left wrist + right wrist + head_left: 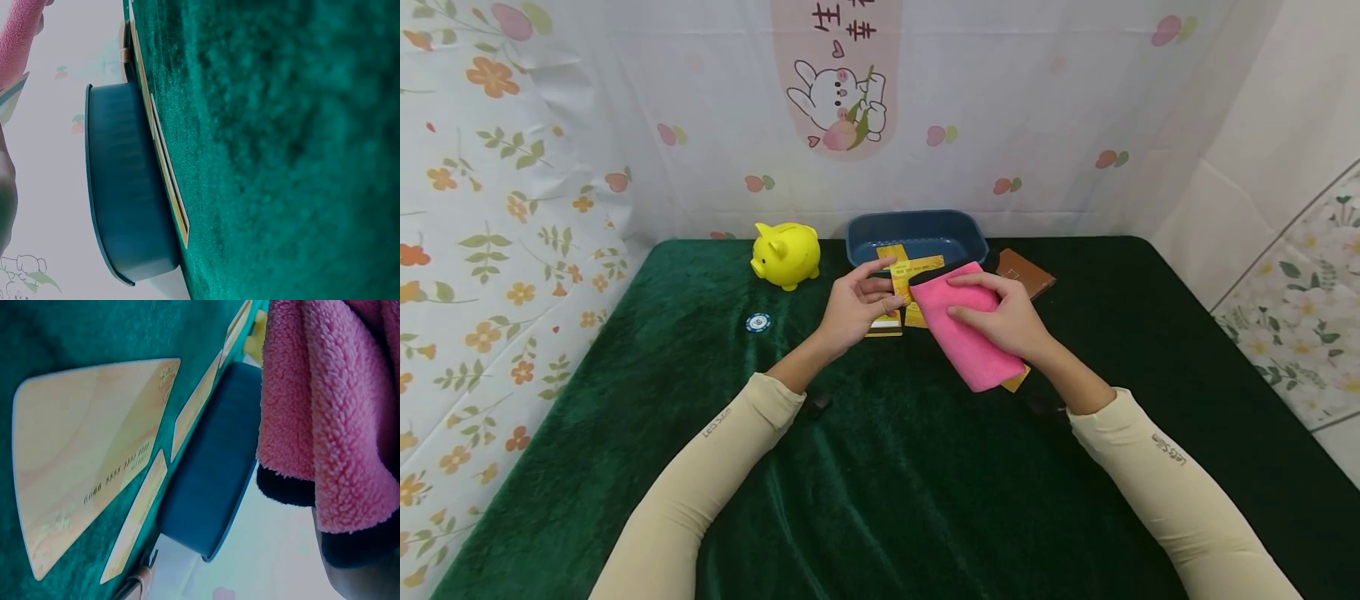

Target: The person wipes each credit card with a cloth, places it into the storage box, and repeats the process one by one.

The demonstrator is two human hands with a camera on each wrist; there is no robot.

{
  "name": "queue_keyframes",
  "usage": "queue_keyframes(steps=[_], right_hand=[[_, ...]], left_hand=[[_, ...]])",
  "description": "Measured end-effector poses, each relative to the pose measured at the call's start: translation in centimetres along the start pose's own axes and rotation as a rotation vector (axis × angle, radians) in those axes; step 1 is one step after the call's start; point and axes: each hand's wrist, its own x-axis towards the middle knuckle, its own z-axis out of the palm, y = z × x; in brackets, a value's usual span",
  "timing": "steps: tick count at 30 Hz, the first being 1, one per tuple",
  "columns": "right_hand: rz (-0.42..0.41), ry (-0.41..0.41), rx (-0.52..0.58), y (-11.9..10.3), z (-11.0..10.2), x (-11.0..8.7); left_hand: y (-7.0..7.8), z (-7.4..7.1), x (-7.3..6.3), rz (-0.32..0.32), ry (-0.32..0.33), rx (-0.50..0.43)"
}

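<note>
My right hand [1003, 321] grips a folded pink cloth [962, 333] with a dark edge, its fingers spread over the fleecy side. Against the cloth's left end, a gold bank card [917, 267] is raised above the table. My left hand [853, 308] pinches that card near its left edge; in the left wrist view the card [12, 100] reaches toward the pink fabric [19, 40]. More gold cards lie on the green cover, including a card with a dark stripe [883, 325] below the left fingers and a card [94, 450] under the right hand.
A blue basin [917, 221] stands at the back of the green-covered table [850, 500]. Left of it are a yellow piggy bank [786, 254] and a blue-white poker chip [758, 322]. A brown wallet [1026, 271] lies to the right. Patterned curtain hangs behind.
</note>
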Motion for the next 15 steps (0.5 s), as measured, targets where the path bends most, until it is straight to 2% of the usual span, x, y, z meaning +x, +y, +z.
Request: queue_keyframes(steps=[8,15], right_hand=[[0.008,0.014,-0.006,-0.2,-0.8,0.1],[0.005,0.046,0.014,-0.5,-1.2,0.8]], left_hand=[[-0.1,0.1,0.1,0.004,-0.009,0.013],[0.1,0.1,0.0,0.007,-0.026,-0.015]])
